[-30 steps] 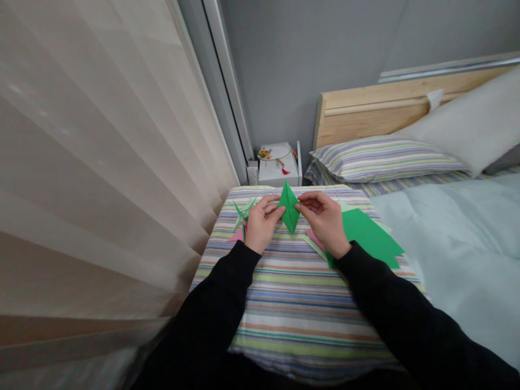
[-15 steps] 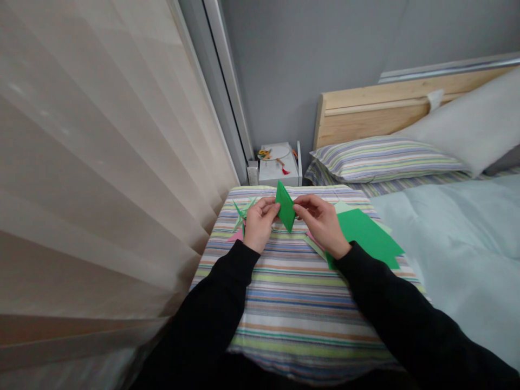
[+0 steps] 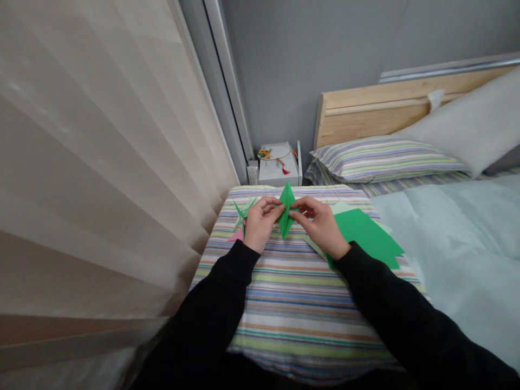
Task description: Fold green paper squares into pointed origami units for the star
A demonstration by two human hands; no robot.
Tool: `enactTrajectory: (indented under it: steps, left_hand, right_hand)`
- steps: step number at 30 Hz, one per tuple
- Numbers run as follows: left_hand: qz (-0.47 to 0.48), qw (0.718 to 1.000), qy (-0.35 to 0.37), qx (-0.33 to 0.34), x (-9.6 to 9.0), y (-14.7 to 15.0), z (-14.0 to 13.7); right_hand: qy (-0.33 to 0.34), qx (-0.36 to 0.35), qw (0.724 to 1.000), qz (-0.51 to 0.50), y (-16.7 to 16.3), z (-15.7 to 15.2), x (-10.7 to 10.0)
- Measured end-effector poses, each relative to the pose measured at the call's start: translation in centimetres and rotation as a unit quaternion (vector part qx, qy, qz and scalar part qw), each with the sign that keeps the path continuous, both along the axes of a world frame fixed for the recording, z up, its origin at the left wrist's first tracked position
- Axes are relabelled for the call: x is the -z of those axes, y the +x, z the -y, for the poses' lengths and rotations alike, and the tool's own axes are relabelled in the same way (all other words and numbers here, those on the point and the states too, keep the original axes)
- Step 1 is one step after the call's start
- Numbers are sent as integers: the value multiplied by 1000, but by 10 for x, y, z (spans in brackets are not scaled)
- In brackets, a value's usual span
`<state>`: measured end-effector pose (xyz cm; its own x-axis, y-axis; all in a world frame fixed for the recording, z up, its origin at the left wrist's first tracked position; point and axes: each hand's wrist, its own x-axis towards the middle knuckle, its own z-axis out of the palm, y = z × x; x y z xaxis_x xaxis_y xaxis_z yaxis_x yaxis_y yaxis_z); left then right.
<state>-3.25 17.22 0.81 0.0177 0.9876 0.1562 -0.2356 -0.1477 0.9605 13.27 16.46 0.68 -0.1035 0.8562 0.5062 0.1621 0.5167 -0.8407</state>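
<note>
A folded green origami paper (image 3: 286, 222), diamond-shaped with a crease down its middle, is held upright just above the striped cloth. My left hand (image 3: 261, 222) pinches its left edge between thumb and fingers. On the opposite edge, my right hand (image 3: 319, 223) is closed in a pinch, thumb in front. Left of my left hand lie folded paper cranes (image 3: 239, 212) in greens, partly hidden by the hand, with a pink paper piece (image 3: 236, 235) beside them. Flat green paper sheets (image 3: 368, 235) rest beside my right wrist, which covers part of them.
The striped cloth (image 3: 309, 309) covers the table in front of me. A pale curtain (image 3: 101, 179) hangs along the left. Behind the table stands a small white cabinet (image 3: 270, 172) with small ornaments on it. A bed with a light blue quilt (image 3: 459, 233) is on the right.
The folded green paper has turned to face me more squarely and its central crease now shows. My right fingers have shifted slightly left, onto its right edge.
</note>
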Motion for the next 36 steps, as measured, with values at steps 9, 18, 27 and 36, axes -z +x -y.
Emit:
enactTrajectory:
  steps: [9,18,27,36]
  left_hand:
    - [-25,998,-10,58,-2,1,2]
    - [92,992,-70,41,-13,-2,7]
    - [-50,994,62,70,-6,4,8]
    - [9,1000,13,25,2,1,0]
  right_hand:
    - [-9,19,1000,-16,7,-3,3]
    - [-77,-17,986,-147,8,-18,9]
    - [-131,79,972,-178,10,-15,1]
    - [-237,-43,942,-235,4,-5,-6]
